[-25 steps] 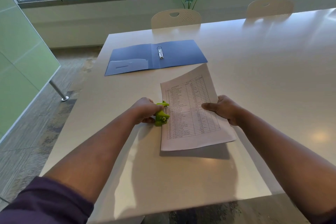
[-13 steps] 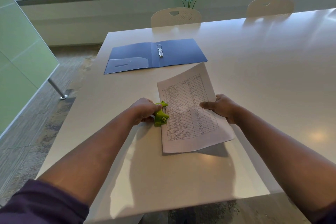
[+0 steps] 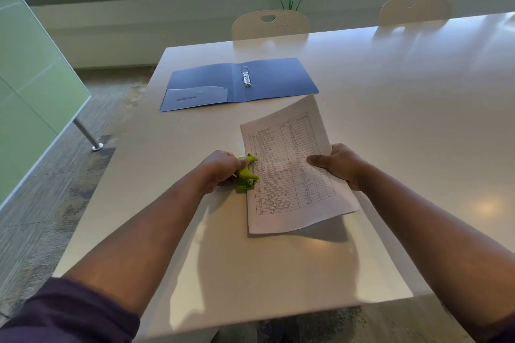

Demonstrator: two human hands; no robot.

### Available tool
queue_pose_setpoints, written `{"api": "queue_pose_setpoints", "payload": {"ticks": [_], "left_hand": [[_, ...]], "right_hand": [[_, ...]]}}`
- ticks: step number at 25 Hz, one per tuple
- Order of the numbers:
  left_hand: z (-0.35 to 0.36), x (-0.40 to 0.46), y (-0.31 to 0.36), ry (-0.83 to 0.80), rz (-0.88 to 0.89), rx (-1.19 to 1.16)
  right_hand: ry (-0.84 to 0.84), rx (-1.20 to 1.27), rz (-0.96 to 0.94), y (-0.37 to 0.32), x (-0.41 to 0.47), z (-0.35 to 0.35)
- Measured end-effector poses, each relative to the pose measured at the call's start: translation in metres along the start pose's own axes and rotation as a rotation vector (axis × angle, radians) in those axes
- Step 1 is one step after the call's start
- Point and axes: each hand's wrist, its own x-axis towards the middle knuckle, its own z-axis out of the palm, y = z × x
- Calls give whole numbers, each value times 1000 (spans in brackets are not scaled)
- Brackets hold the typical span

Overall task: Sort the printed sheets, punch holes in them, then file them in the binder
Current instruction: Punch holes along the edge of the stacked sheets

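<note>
Currently the left hand (image 3: 220,170) grips the green hole punch (image 3: 246,174), fingers curled round its handles, with the punch mouth facing right toward the printed sheets (image 3: 289,167). The right hand (image 3: 338,166) pinches the right long edge of the sheets, thumb on top of the page and the remaining fingers hidden beneath it. The sheets are held as one stack, lifted on the right side and sloping down to the left, so that a shadow falls on the white table (image 3: 418,120) under the near corner. The long axis of the sheets runs away from the person, tilted slightly to the right at the far end. The left long edge sits in or against the mouth of the punch, about midway along that edge; whether the paper is fully seated in the slot cannot be told. This edge-to-slot relation governs the next move: the punch lies directly left of the sheets, the left hand is the nearer hand for the squeeze, and the right hand only steadies and feeds the paper leftward. No punched holes are visible along the margin, so the punching step is judged to be in progress. The blue binder (image 3: 239,83) lies open and flat farther along the table, well apart from both hands, with its metal ring mechanism (image 3: 246,77) on the spine and no sheets filed in it. Misalignment of the edge in the slot would place the holes unevenly.
</note>
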Motion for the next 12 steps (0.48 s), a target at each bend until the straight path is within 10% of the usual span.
{"api": "queue_pose_setpoints", "payload": {"ticks": [12], "left_hand": [[3, 4, -7, 139, 1, -170]], "right_hand": [[38, 65, 12, 1, -14, 2]]}}
